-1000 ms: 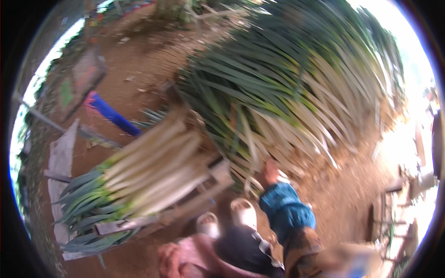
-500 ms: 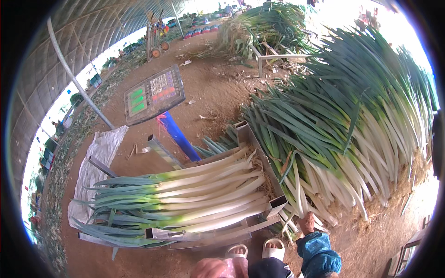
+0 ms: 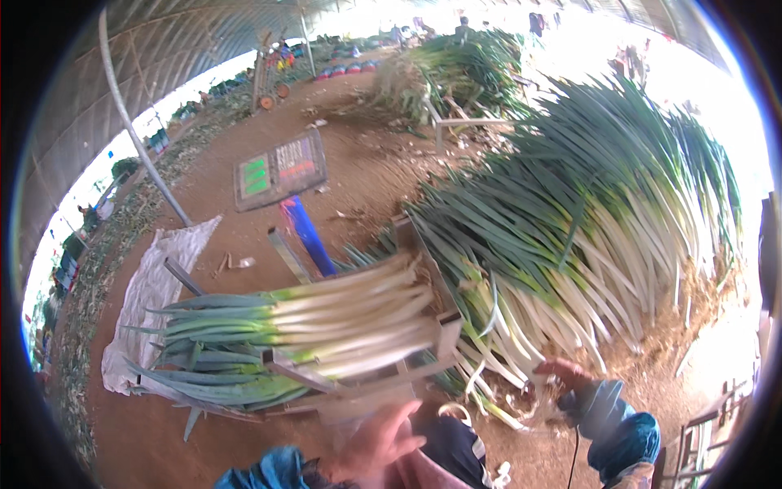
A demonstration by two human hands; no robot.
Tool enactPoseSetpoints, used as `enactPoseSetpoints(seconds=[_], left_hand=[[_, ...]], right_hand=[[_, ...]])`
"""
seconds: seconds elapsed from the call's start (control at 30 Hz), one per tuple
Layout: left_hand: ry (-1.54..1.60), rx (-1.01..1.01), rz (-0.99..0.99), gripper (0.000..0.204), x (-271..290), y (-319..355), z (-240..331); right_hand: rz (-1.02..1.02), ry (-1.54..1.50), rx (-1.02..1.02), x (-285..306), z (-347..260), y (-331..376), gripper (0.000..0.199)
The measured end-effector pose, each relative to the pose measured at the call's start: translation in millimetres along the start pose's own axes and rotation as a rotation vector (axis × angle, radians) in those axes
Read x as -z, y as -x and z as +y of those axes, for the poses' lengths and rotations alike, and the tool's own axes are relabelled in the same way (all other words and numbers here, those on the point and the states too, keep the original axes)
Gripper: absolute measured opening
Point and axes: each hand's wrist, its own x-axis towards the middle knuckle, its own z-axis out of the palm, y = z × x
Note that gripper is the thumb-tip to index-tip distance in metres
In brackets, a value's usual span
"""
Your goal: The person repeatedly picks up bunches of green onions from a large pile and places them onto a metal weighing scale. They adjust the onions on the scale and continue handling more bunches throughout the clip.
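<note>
My left hand hangs in front of the metal rack, fingers apart and nothing in it. My right hand is open, its fingers stretched toward the white root ends of the loose leeks; whether a fingertip touches one I cannot tell. Beside my left hand, a row of leeks lies in the metal rack, green leaves to the left, white stalks to the right. Right of the rack spreads a large heap of leeks, roots toward me.
A scale display with lit green digits and a keypad stands on a blue post behind the rack. White sheeting lies at left. Farther back are another leek pile and a hand truck. A metal frame stands at lower right.
My left hand has risen into fuller view, its fingers spreading. My right hand has moved right and opened, away from the leek ends beside the rack. The whole view has shifted.
</note>
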Motion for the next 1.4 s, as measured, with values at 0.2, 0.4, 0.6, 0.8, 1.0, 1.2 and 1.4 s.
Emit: enactPoseSetpoints(seconds=[0.2, 0.4, 0.6, 0.8, 1.0, 1.2, 1.4], left_hand=[[1.304, 0.227, -0.323, 0.081, -89, -52, 58], [1.522, 0.505, -0.369, 0.045, -186, -98, 80], [1.685, 0.522, -0.166, 0.024, -206, -129, 65], [1.351, 0.541, 0.022, 0.032, -190, -129, 47], [0.822, 0.313, 0.135, 0.049, -154, -171, 19], [-0.278, 0.173, 0.028, 0.043, -132, -237, -19], [-0.515, 0.22, -0.17, 0.041, -160, -259, -52]], right_hand=[[0.18, -0.447, -0.402, -6, -41, 52, 0.047], [0.089, -0.573, -0.652, -21, -98, 113, 0.076], [0.08, -0.455, -0.735, -44, -170, 154, 0.087], [0.173, -0.513, -0.76, -51, -175, 173, 0.085], [0.228, -0.441, -0.781, -63, -163, 180, 0.084], [0.195, -0.395, -0.787, -71, -150, 183, 0.083], [0.112, -0.222, -0.772, -79, -149, 182, 0.085]])
